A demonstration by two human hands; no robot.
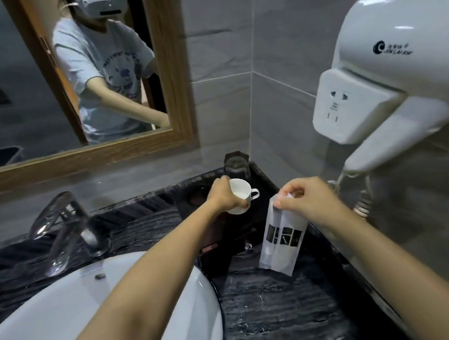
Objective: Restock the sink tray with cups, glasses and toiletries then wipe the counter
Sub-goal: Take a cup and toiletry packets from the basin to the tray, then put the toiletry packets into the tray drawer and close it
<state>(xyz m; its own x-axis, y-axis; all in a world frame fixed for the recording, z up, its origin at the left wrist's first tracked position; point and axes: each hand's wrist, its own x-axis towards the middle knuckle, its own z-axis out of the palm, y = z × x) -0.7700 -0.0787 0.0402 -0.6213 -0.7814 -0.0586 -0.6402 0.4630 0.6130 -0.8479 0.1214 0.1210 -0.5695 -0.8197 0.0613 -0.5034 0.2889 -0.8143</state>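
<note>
My left hand [224,194] grips a white handled cup [241,193], tilted on its side, over the dark tray [214,237] at the back of the counter. A clear glass [236,165] stands in the tray's far corner, just behind the cup. My right hand [305,198] pinches the top of a white paper sleeve [282,238] with dark printed squares. The sleeve hangs upright, its bottom edge near the dark marble counter [274,311], to the right of the tray.
A white basin [54,326] fills the lower left, with a chrome tap [65,222] behind it. A wall-mounted white hair dryer [390,74] with a coiled cord [363,205] juts out on the right. A wood-framed mirror [171,73] hangs above.
</note>
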